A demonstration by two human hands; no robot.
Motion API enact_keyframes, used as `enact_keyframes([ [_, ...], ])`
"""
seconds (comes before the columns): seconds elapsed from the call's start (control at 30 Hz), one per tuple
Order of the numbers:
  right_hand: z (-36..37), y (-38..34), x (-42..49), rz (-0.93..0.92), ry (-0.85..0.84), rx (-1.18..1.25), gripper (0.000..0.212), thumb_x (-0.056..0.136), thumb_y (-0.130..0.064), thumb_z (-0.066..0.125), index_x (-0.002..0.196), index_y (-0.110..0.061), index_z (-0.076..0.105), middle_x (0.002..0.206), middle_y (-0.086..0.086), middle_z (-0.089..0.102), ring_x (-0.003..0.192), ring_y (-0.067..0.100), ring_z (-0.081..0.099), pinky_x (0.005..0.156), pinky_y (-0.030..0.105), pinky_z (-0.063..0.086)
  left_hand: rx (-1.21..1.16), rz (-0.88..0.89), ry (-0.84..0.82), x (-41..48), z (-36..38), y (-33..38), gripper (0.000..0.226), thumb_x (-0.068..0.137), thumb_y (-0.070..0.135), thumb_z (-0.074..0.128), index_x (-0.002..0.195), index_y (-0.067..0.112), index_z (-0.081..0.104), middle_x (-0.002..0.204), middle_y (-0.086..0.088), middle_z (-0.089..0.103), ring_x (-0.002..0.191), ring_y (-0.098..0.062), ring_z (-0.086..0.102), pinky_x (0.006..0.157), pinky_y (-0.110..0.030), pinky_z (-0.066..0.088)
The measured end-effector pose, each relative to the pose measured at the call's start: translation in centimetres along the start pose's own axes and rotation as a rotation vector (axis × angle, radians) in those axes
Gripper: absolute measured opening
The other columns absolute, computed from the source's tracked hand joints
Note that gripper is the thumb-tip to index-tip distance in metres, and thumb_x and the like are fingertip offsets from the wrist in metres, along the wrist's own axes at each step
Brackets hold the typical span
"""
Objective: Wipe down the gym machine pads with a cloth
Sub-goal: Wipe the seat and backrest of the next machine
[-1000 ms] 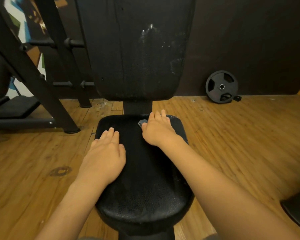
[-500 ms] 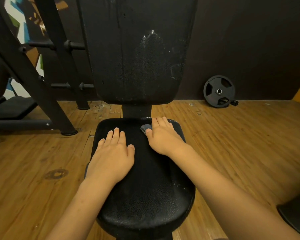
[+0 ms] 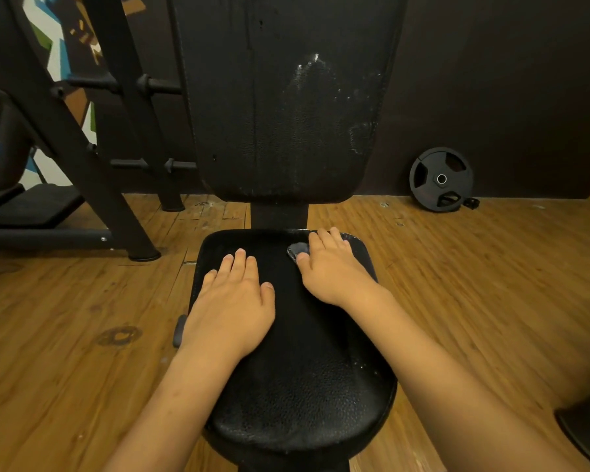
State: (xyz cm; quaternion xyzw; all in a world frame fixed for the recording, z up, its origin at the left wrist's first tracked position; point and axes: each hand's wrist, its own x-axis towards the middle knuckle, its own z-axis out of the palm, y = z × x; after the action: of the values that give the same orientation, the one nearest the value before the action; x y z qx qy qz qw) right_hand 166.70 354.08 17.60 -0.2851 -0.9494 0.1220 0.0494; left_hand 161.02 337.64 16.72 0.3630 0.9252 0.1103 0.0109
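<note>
Right grip (image 3: 334, 272): released, fingers laid nearly flat over the cloth (image 3: 296, 248), pressing it onto the far right corner of the seat pad (image 3: 304, 386); only a small grey edge of the cloth shows beside the thumb, the rest hidden under the hand. Left grip (image 3: 230, 311): released, holding nothing, palm flat on the left half of the seat pad, apparently as a brace.

Step in hand, as judged: wiping the seat pad, with the cloth at its back edge; most of the task seems yet to be done.

To do it well: keep palm weight over the cloth so that it neither bunches nor slips out; draw it in overlapping strokes from the back edge toward the near rim; move the left grip aside so that the patch beneath it is covered too; attend to the pale flecks along the right edge.

The back pad (image 3: 280, 131), upright just behind, bears whitish smears at its upper right and probably wants firmer rubbing. Beyond: wooden floor (image 3: 65, 335); weight plate (image 3: 441, 179) leaning against the wall.
</note>
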Motion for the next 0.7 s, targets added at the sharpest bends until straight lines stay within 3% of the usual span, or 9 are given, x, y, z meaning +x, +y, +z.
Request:
enact_keyframes([
  [0.17, -1.3, -0.8, 2.7, 0.071, -0.03, -0.032, 0.057, 0.109, -0.037, 0.035, 0.156, -0.006, 0.033, 0.16, 0.014, 0.035, 0.151, 0.032, 0.022, 0.125, 0.048, 0.021, 0.003, 0.007, -0.013, -0.1, -0.3, 0.0, 0.062, 0.109, 0.043, 0.023, 0.163, 0.016, 0.008, 0.171, -0.006, 0.001, 0.157, -0.02, 0.002, 0.126, -0.04, 0.008],
  [0.37, -0.1, -1.4, -0.2, 0.079, 0.021, -0.027, 0.062, 0.111, -0.037, 0.03, 0.163, -0.007, 0.013, 0.171, 0.013, 0.009, 0.158, 0.032, -0.001, 0.127, 0.046, 0.006, 0.011, 0.011, -0.019, -0.2, -0.4, 0.1, 0.062, 0.109, 0.042, 0.023, 0.163, 0.015, 0.008, 0.171, -0.007, 0.001, 0.157, -0.021, 0.002, 0.127, -0.041, 0.009],
  [0.7, -1.2, -1.3, 1.9, 0.09, -0.03, -0.018, 0.064, 0.111, -0.035, 0.031, 0.163, -0.007, 0.008, 0.172, 0.013, 0.001, 0.158, 0.033, -0.008, 0.128, 0.047, 0.004, 0.006, 0.014, -0.024, -0.1, -0.4, 0.0, 0.062, 0.109, 0.042, 0.023, 0.163, 0.014, 0.008, 0.171, -0.007, 0.001, 0.157, -0.021, 0.002, 0.126, -0.04, 0.009],
])
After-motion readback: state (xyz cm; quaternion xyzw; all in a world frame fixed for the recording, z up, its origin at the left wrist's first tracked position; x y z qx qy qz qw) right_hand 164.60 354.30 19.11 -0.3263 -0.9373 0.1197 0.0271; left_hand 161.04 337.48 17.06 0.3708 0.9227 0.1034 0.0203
